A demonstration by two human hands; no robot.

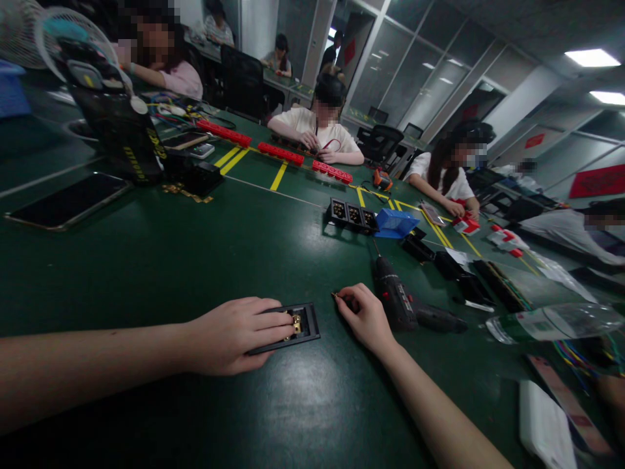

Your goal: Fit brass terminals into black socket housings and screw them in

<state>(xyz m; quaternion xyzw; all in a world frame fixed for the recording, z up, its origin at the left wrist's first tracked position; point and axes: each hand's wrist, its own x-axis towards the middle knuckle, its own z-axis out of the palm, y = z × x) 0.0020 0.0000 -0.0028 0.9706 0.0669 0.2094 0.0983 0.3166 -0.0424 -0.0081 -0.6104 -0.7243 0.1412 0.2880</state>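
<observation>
My left hand (234, 333) lies on a black rectangular frame part (306, 324) on the green table, fingers curled over its left side and touching a small brass piece (295, 323) inside it. My right hand (364, 316) rests just to the right of the frame, fingers pinched on a small brass part (335, 296) at its fingertips. A black electric screwdriver (396, 296) lies on the table right beside my right hand.
A row of black socket modules (352, 215) and a blue bin (394, 223) sit further out. A phone (66, 200) lies at left, a plastic bottle (556, 322) at right. Red strips (280, 152) and several seated people line the far edge.
</observation>
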